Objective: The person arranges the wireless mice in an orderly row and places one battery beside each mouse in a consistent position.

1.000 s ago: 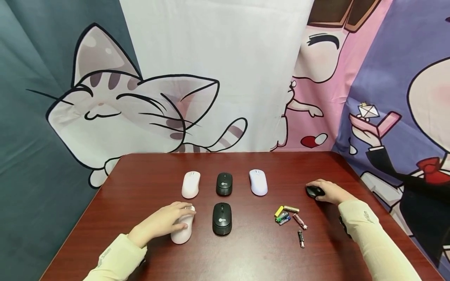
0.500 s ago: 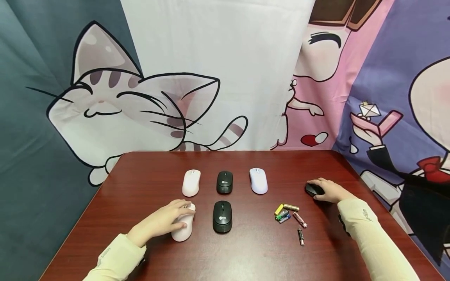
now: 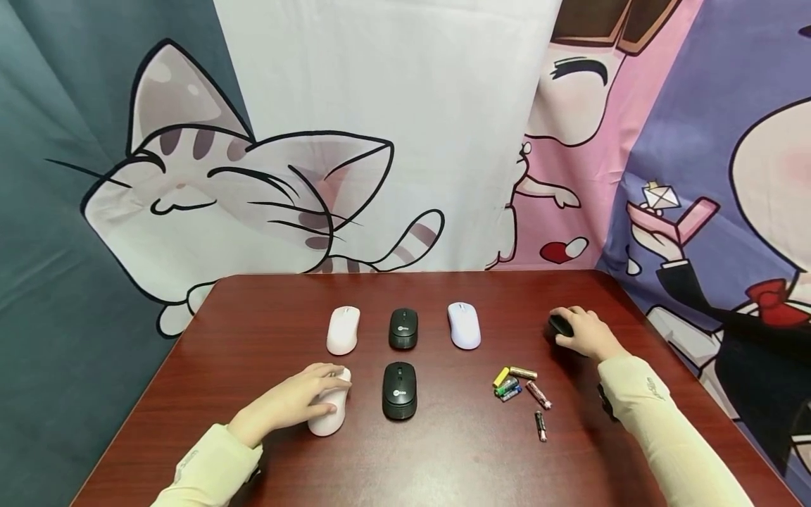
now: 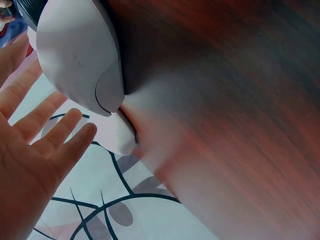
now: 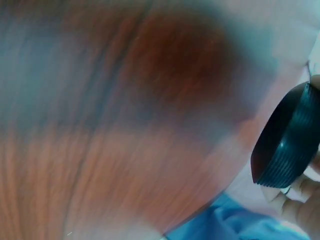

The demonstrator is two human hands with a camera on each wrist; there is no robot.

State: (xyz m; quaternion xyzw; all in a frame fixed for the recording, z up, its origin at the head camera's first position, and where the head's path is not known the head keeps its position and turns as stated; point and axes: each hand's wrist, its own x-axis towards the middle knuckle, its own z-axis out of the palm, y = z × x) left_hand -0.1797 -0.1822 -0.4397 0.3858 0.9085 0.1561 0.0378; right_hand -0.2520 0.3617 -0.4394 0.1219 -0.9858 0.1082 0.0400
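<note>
My left hand [image 3: 298, 398] lies over a white mouse [image 3: 329, 412] at the left front of the table [image 3: 443, 458]. In the left wrist view its fingers [image 4: 52, 107] are spread and fairly straight beside that white mouse [image 4: 75, 55]. At the right, my right hand [image 3: 586, 332] grips a black mouse [image 3: 560, 325], thumb on the near side and fingers over the far side. The right wrist view shows the black mouse [image 5: 287, 140] with its ribbed side and fingers [image 5: 300, 207] curled against it; much of it is hidden by the hand or cut off.
A white mouse [image 3: 343, 330], a black mouse [image 3: 403, 329] and a pale lavender mouse [image 3: 464, 326] form a back row. Another black mouse [image 3: 400, 391] stands in front. Several loose batteries [image 3: 507, 386] lie right of centre, a dark battery [image 3: 541, 426] nearest. A printed curtain [image 3: 380, 105] hangs behind.
My right hand has shifted slightly back and left with the black mouse, and its wrist has turned a little. The left hand stays on the white mouse.
</note>
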